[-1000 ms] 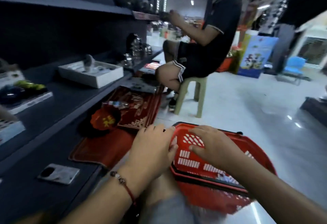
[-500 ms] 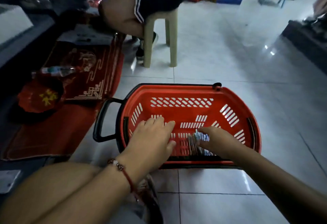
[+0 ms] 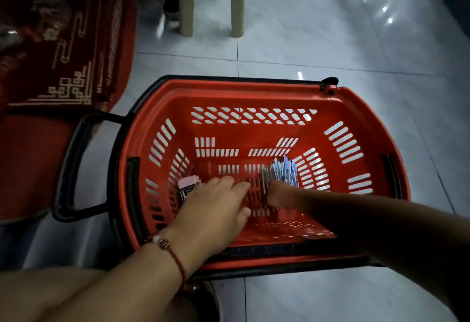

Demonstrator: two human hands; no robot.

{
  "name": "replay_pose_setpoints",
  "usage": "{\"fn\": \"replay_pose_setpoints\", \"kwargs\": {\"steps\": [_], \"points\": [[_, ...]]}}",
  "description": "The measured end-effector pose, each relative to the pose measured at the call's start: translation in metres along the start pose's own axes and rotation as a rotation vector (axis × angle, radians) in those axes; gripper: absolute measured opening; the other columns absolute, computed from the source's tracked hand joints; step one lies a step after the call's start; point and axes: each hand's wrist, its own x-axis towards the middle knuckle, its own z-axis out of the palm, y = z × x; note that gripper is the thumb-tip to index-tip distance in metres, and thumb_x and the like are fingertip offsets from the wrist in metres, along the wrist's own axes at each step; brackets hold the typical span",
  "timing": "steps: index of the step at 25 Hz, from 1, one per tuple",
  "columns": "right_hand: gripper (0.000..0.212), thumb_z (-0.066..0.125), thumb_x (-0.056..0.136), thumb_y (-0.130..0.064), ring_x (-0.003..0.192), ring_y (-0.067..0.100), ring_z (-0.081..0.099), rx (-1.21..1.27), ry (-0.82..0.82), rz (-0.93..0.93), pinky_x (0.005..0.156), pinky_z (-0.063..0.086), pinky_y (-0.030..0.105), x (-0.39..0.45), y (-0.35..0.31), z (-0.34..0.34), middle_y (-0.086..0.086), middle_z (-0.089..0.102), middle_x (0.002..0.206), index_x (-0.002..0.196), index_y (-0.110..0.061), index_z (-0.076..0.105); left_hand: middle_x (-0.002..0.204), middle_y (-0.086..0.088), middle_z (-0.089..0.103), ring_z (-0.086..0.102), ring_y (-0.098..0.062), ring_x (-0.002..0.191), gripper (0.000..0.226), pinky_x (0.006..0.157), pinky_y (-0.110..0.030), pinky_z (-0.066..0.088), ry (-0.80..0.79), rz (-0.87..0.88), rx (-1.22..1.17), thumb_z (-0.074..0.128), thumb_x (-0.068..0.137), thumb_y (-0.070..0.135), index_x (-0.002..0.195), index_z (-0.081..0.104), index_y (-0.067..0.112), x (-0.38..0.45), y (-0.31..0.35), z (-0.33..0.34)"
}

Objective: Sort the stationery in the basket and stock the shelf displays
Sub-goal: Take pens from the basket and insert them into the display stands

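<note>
Both forearms bare, no sleeves in view. Left hand (image 3: 213, 209) wrist: thin red cord bracelet (image 3: 171, 251) with pale and reddish beads. Right hand (image 3: 282, 196) blurred.

Shop floor: red plastic shopping basket (image 3: 254, 98) with black handle (image 3: 73, 169) on glossy pale floor tiles (image 3: 330, 29), bundled pens (image 3: 282, 171) inside, red patterned mat (image 3: 63, 49), plastic stool legs (image 3: 236, 1).

Left hand (image 3: 216, 209) reaches forward, fingers (image 3: 229, 184) relaxed; right hand (image 3: 281, 194) curled (blurred).
</note>
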Motion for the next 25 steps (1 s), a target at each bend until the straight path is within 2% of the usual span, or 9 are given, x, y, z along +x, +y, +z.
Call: {"fn": "replay_pose_setpoints", "kwargs": {"steps": [6, 11, 13, 15, 17, 20, 21, 23, 25], "points": [[0.013, 0.05, 0.098, -0.006, 0.062, 0.01, 0.049, 0.13, 0.164, 0.243, 0.046, 0.037, 0.018, 0.041, 0.001, 0.02, 0.003, 0.051, 0.08, 0.109, -0.004, 0.057, 0.135, 0.011, 0.049, 0.044, -0.014, 0.127, 0.051, 0.112, -0.036, 0.033, 0.001, -0.04, -0.117, 0.044, 0.097, 0.048, 0.145, 0.037, 0.033, 0.017, -0.017, 0.013], [0.029, 0.044, 0.101, -0.007, 0.073, 0.01, 0.05, 0.286, 0.246, 0.258, 0.045, 0.032, 0.018, 0.06, -0.002, 0.033, 0.007, 0.054, 0.097, 0.13, -0.004, 0.045, 0.137, 0.01, 0.048, 0.043, -0.013, 0.128, 0.05, 0.107, -0.034, 0.037, -0.012, -0.054, -0.175, 0.044, 0.098, 0.046, 0.145, 0.036, 0.033, 0.021, -0.018, 0.018], [0.022, 0.036, 0.105, -0.012, 0.066, 0.01, 0.041, 0.337, 0.295, 0.263, 0.046, 0.026, 0.02, 0.063, -0.006, 0.033, 0.007, 0.051, 0.099, 0.126, -0.009, 0.041, 0.136, 0.01, 0.048, 0.044, -0.014, 0.126, 0.05, 0.105, -0.035, 0.039, -0.026, -0.059, -0.186, 0.044, 0.098, 0.046, 0.145, 0.036, 0.033, 0.021, -0.018, 0.02], [0.011, 0.034, 0.105, -0.016, 0.066, 0.013, 0.045, 0.406, 0.359, 0.317, 0.05, 0.029, 0.023, 0.067, -0.008, 0.032, 0.008, 0.056, 0.106, 0.114, -0.013, 0.04, 0.136, 0.009, 0.048, 0.044, -0.014, 0.126, 0.049, 0.106, -0.036, 0.039, -0.037, -0.06, -0.189, 0.044, 0.098, 0.046, 0.145, 0.036, 0.033, 0.023, -0.017, 0.021], [0.022, 0.042, 0.102, -0.015, 0.085, 0.022, 0.059, 0.418, 0.394, 0.289, 0.058, 0.037, 0.026, 0.076, -0.011, 0.034, 0.012, 0.058, 0.119, 0.124, -0.009, 0.041, 0.136, 0.008, 0.049, 0.044, -0.015, 0.126, 0.049, 0.106, -0.037, 0.039, -0.043, -0.059, -0.187, 0.044, 0.098, 0.046, 0.145, 0.036, 0.032, 0.025, -0.016, 0.022], [0.047, 0.046, 0.101, -0.013, 0.109, 0.029, 0.06, 0.271, 0.344, 0.221, 0.066, 0.045, 0.031, 0.084, -0.018, 0.037, 0.017, 0.051, 0.134, 0.144, -0.006, 0.03, 0.136, 0.008, 0.048, 0.043, -0.015, 0.127, 0.05, 0.106, -0.036, 0.038, -0.061, -0.064, -0.184, 0.044, 0.098, 0.046, 0.145, 0.035, 0.033, 0.026, -0.019, 0.025], [0.04, 0.044, 0.103, -0.018, 0.109, 0.029, 0.06, 0.282, 0.295, 0.21, 0.07, 0.046, 0.031, 0.087, -0.018, 0.036, 0.018, 0.052, 0.132, 0.14, -0.006, 0.035, 0.136, 0.009, 0.048, 0.043, -0.015, 0.127, 0.05, 0.106, -0.036, 0.038, -0.066, -0.068, -0.184, 0.044, 0.098, 0.047, 0.145, 0.035, 0.033, 0.025, -0.019, 0.026], [0.029, 0.029, 0.107, -0.034, 0.086, 0.023, 0.062, 0.261, 0.254, 0.167, 0.065, 0.044, 0.029, 0.079, -0.023, 0.034, 0.014, 0.061, 0.106, 0.115, -0.012, 0.047, 0.135, 0.009, 0.049, 0.044, -0.015, 0.127, 0.049, 0.106, -0.037, 0.039, -0.077, -0.069, -0.185, 0.044, 0.098, 0.047, 0.144, 0.036, 0.034, 0.025, -0.019, 0.027], [0.023, 0.031, 0.107, -0.031, 0.079, 0.02, 0.058, 0.251, 0.241, 0.122, 0.066, 0.043, 0.03, 0.079, -0.024, 0.044, 0.011, 0.062, 0.1, 0.119, -0.014, 0.041, 0.131, 0.008, 0.051, 0.045, -0.015, 0.124, 0.046, 0.104, -0.038, 0.04, -0.085, -0.056, -0.197, 0.045, 0.098, 0.046, 0.141, 0.04, 0.033, 0.025, -0.014, 0.027]]}}
